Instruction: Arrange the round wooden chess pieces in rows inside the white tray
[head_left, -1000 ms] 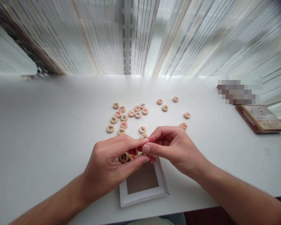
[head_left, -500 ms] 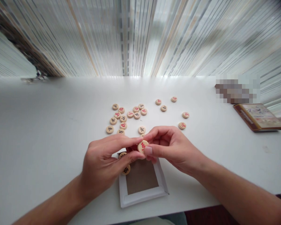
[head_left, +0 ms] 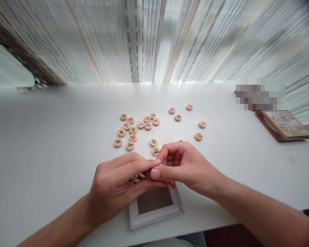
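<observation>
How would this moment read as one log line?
left hand: over white box | right hand: fingertips by left's, grip hidden | xiangqi pieces: scattered on white table

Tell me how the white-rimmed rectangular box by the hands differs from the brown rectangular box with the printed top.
The white-rimmed rectangular box shows a plain brown bottom; the brown rectangular box shows a printed top. The left hand and right hand partly hide the white-rimmed box, while the brown box is clear of them. Both are rectangular and lie on the white table.
</observation>
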A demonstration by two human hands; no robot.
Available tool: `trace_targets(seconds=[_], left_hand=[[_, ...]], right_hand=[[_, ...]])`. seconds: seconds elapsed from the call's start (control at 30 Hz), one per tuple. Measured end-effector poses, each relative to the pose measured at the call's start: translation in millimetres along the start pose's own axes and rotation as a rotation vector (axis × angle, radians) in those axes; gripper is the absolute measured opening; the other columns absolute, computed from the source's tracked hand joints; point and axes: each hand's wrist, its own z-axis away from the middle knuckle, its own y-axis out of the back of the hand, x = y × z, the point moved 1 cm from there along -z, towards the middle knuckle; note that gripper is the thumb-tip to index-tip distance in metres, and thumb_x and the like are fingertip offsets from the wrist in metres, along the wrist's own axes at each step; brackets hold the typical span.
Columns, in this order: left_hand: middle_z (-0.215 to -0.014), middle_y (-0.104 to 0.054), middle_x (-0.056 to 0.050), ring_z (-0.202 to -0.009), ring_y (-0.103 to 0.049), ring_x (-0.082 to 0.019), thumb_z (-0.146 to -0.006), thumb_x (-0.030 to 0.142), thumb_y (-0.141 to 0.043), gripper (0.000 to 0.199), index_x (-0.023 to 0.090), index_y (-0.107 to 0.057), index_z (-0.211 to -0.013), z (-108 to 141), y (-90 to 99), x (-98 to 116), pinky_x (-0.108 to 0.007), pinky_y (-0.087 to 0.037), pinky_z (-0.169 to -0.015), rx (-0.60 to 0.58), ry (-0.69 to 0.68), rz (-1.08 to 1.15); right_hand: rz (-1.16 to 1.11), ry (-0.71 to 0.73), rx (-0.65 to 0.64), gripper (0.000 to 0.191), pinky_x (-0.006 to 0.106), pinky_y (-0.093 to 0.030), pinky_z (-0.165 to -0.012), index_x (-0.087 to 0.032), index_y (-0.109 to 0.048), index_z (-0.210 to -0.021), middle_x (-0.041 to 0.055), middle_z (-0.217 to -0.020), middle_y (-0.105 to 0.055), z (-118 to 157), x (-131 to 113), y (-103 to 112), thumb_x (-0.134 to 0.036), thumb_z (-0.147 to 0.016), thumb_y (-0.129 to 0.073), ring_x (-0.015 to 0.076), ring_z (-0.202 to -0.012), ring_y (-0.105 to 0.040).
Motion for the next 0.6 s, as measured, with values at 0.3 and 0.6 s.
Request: trace_targets(seconds=[0.3,0.6], left_hand=[[-0.094,-0.083,-0.002,-0.080,-0.077,-0.012,-0.088,0.008,-0.090,0.033,0.020,-0.082,-0.118,-3.7,0.5,-2.9,-0.018,-0.062,-0.078,0.049,0.016,0.036],[-0.094,-0.084,-0.004,-0.079,-0.078,-0.015,-0.089,0.010,-0.089,0.035,0.024,-0.084,-0.121,-2.1,1.5,-3.8,-0.023,-0.062,-0.072,0.077,0.029,0.069]], right_hand=[[-0.069,0.067,-0.054,0.027,0.012,-0.056,-0.056,-0.013,-0.080,-0.081,0.0000,-0.066,-0.078,0.0,-0.9,0.3,-0.015,-0.069,-0.104,0.0066,-0.057,-0.067],[-0.108,0.044,-0.123,0.028,0.011,-0.058,-0.061,-0.014,-0.083,-0.086,0.0000,-0.071,-0.081,-0.7,-3.9,4.1,-0.004,-0.067,-0.102,0.0060,-0.061,-0.071]])
